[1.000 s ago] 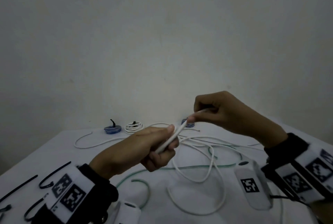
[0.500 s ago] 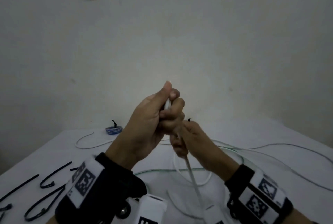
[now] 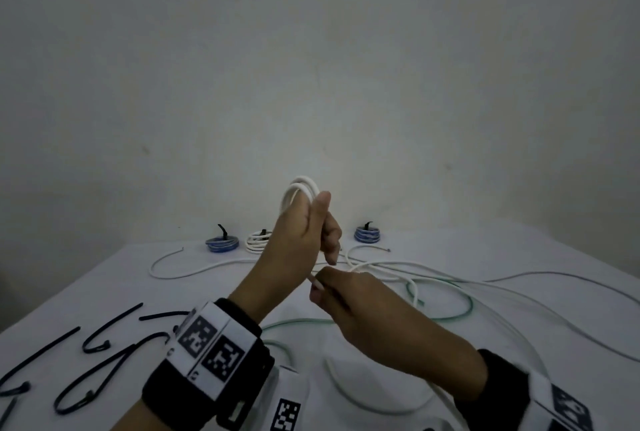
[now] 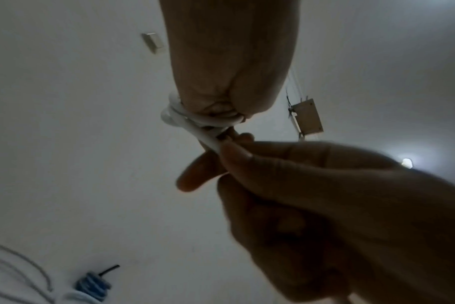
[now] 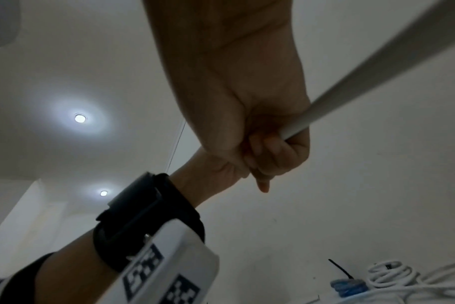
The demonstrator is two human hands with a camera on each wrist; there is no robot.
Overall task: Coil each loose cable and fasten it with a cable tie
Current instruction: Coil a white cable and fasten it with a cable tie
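My left hand [image 3: 313, 222] is raised over the table and grips a small coil of white cable [image 3: 300, 188], whose two loops stick out above the fist. Just below it my right hand [image 3: 323, 290] pinches the same cable's running length [image 3: 313, 280], which trails down towards the table. The left wrist view shows the loops [image 4: 181, 118] wound at the left fist and the right fingers [image 4: 237, 156] pinching the cable. In the right wrist view the white cable [image 5: 351, 82] runs straight into the right hand [image 5: 270, 148]. Several black cable ties [image 3: 104, 344] lie at the near left.
Three tied coils stand by the wall: blue [image 3: 221, 243], white [image 3: 258, 240], blue [image 3: 367, 234]. Loose white cables [image 3: 194, 269] and a green cable [image 3: 460, 312] sprawl over the white table [image 3: 519, 257]. The wall is close behind.
My right hand swung from upper right round to beneath the left hand, laying cable into it. White loops now stand above the left fist, which has turned upright.
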